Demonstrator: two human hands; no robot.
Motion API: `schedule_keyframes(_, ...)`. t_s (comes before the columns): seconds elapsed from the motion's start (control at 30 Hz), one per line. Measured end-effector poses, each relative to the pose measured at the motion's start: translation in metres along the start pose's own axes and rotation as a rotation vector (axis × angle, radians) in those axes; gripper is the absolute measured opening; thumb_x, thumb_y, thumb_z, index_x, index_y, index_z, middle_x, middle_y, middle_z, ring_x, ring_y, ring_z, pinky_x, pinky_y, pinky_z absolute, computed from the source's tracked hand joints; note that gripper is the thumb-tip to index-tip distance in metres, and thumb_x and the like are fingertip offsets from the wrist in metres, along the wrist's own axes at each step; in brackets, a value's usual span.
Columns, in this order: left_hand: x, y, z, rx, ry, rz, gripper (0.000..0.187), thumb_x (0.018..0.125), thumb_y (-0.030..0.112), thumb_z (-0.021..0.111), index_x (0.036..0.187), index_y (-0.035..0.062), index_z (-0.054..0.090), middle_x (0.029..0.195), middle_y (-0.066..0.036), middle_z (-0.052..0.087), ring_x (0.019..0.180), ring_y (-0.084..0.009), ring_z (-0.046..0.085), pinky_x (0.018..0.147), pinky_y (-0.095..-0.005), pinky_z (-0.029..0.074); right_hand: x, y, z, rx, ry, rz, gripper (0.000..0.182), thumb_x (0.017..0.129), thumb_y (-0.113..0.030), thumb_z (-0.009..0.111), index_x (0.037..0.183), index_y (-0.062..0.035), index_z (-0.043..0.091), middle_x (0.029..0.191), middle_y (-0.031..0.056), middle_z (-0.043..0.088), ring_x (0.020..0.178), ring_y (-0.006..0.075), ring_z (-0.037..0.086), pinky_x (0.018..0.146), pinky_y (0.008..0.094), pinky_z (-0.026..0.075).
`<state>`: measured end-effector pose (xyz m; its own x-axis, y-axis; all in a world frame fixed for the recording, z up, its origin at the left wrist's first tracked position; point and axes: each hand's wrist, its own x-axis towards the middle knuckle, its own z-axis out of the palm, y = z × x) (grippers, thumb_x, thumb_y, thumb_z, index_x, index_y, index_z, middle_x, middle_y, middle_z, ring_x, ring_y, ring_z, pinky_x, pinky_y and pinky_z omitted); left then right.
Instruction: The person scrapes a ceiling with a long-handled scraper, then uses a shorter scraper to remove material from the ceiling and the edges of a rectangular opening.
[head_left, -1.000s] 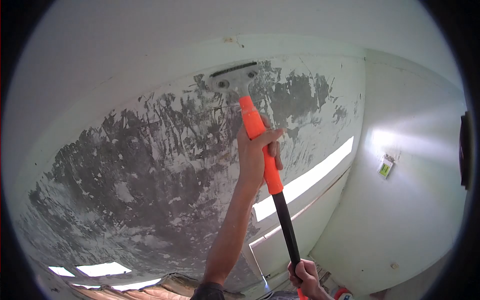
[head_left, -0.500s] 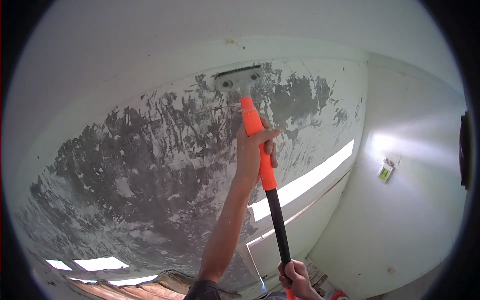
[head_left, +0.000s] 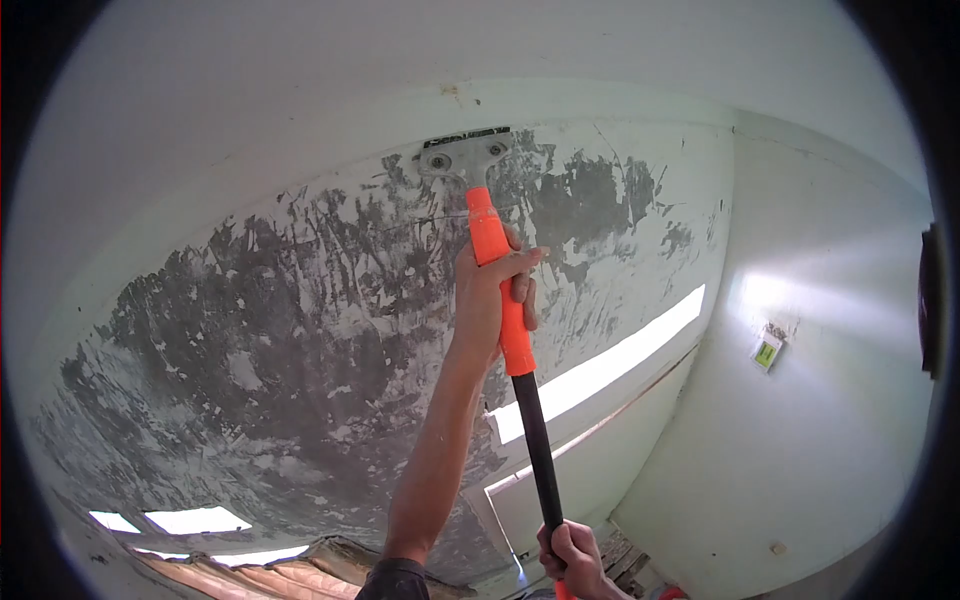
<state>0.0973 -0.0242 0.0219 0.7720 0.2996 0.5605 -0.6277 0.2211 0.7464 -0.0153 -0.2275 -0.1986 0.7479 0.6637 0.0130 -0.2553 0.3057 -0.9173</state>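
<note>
A long-handled scraper with an orange grip and a black shaft reaches up the wall. Its wide metal head lies at the top of the scraped patch, close under the ceiling edge. My left hand wraps round the orange grip below the head, thumb laid across it. Lower down, my right hand is closed round the bottom of the shaft, where a bit of orange shows beneath it. Grey bare patches and white paint remnants cover the wall around the head.
To the right, a pale side wall carries a small switch plate with a green face. A bright window strip runs behind the shaft. Bunched brownish sheeting hangs at lower left, below small bright openings.
The scraper and both my hands have shifted slightly left in view. Its blade edge sits a little more level than before. Both hands keep their hold.
</note>
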Motion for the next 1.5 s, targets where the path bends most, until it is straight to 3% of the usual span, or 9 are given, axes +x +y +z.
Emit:
schedule_keyframes(0.17, 0.003, -0.008, -0.01, 0.006, -0.032, -0.03, 0.022, 0.076, 0.005, 0.064, 0.087, 0.0062, 0.045, 0.052, -0.001, 0.042, 0.032, -0.0135, 0.039, 0.028, -0.0285, 0.035, 0.007, 0.013, 0.002, -0.056, -0.015, -0.064, 0.043, 0.098, -0.046, 0.046, 0.076, -0.01, 0.05, 0.057, -0.0055, 0.041, 0.044, 0.0036, 0.033, 0.038, 0.021, 0.024)
schedule_keyframes(0.37, 0.017, -0.03, 0.014, 0.23, 0.067, -0.036, 0.021, 0.077, 0.005, 0.065, 0.085, 0.0051, 0.046, 0.055, -0.002, 0.047, 0.034, -0.0127, 0.043, 0.028, -0.0279, 0.038, 0.009, 0.004, -0.004, 0.156, 0.037, 0.041, 0.043, 0.098, -0.046, 0.047, 0.075, -0.0097, 0.049, 0.057, -0.0058, 0.041, 0.044, 0.0043, 0.036, 0.039, 0.0211, 0.027)
schedule_keyframes(0.47, 0.019, -0.026, 0.02, 0.213, 0.077, -0.023, 0.02, 0.078, 0.006, 0.065, 0.085, 0.0047, 0.046, 0.054, -0.002, 0.047, 0.035, -0.0117, 0.043, 0.028, -0.0272, 0.038, 0.013, 0.0, -0.015, 0.136, -0.03, 0.09, 0.048, 0.098, -0.049, 0.042, 0.082, -0.004, 0.05, 0.058, -0.0005, 0.044, 0.044, 0.0043, 0.034, 0.039, 0.0216, 0.026)
schedule_keyframes(0.67, 0.013, -0.016, 0.008, 0.13, 0.047, -0.022, 0.023, 0.077, 0.009, 0.067, 0.086, 0.0054, 0.047, 0.054, -0.002, 0.046, 0.034, -0.012, 0.043, 0.028, -0.0273, 0.038, 0.008, 0.002, -0.002, -0.063, 0.053, 0.056, 0.046, 0.098, -0.048, 0.044, 0.084, -0.0043, 0.049, 0.058, 0.0, 0.044, 0.044, 0.0052, 0.036, 0.04, 0.0211, 0.028)
schedule_keyframes(0.83, -0.015, 0.006, -0.007, 0.113, 0.145, 0.07, 0.021, 0.079, 0.01, 0.067, 0.086, 0.0058, 0.047, 0.051, 0.0, 0.041, 0.032, -0.0118, 0.038, 0.028, -0.0259, 0.034, 0.003, -0.008, 0.012, -0.244, -0.016, -0.187, 0.039, 0.098, -0.04, 0.047, 0.076, -0.008, 0.049, 0.058, -0.0046, 0.043, 0.05, 0.0043, 0.039, 0.043, 0.0235, 0.031)
schedule_keyframes(0.97, -0.044, 0.024, -0.023, 0.02, 0.178, 0.146, 0.016, 0.08, 0.005, 0.061, 0.086, 0.006, 0.046, 0.049, 0.001, 0.036, 0.03, -0.0121, 0.035, 0.028, -0.0251, 0.029, 0.0, 0.001, 0.006, -0.38, -0.052, -0.191, 0.034, 0.097, -0.035, 0.048, 0.085, -0.0037, 0.055, 0.061, -0.0036, 0.042, 0.056, 0.0061, 0.038, 0.048, 0.0262, 0.032)
schedule_keyframes(1.3, -0.034, 0.004, -0.006, -0.046, 0.236, 0.217, 0.018, 0.078, 0.001, 0.06, 0.086, 0.0065, 0.045, 0.049, 0.001, 0.036, 0.03, -0.0121, 0.036, 0.026, -0.0251, 0.031, 0.007, -0.036, -0.043, -0.296, -0.061, -0.15, 0.043, 0.095, -0.048, 0.051, 0.079, -0.0079, 0.055, 0.063, -0.0072, 0.042, 0.056, 0.0037, 0.033, 0.047, 0.0231, 0.027)
schedule_keyframes(1.43, 0.005, -0.056, 0.012, 0.151, 0.211, 0.011, 0.026, 0.077, 0.009, 0.069, 0.091, 0.0056, 0.047, 0.059, -0.001, 0.046, 0.038, -0.0119, 0.047, 0.027, -0.0272, 0.039, 0.01, -0.007, -0.07, -0.072, -0.088, 0.119, 0.045, 0.097, -0.047, 0.044, 0.084, -0.0043, 0.049, 0.058, 0.0004, 0.044, 0.044, 0.0059, 0.039, 0.04, 0.0213, 0.03)
schedule_keyframes(1.5, 0.025, -0.096, 0.025, 0.26, 0.03, -0.11, 0.03, 0.078, 0.015, 0.071, 0.092, 0.0054, 0.048, 0.062, -0.002, 0.049, 0.044, -0.0125, 0.051, 0.035, -0.0283, 0.044, 0.01, 0.002, -0.071, 0.026, -0.063, 0.137, 0.046, 0.096, -0.048, 0.048, 0.083, -0.0042, 0.049, 0.058, 0.0016, 0.045, 0.044, 0.0071, 0.04, 0.039, 0.0225, 0.031)
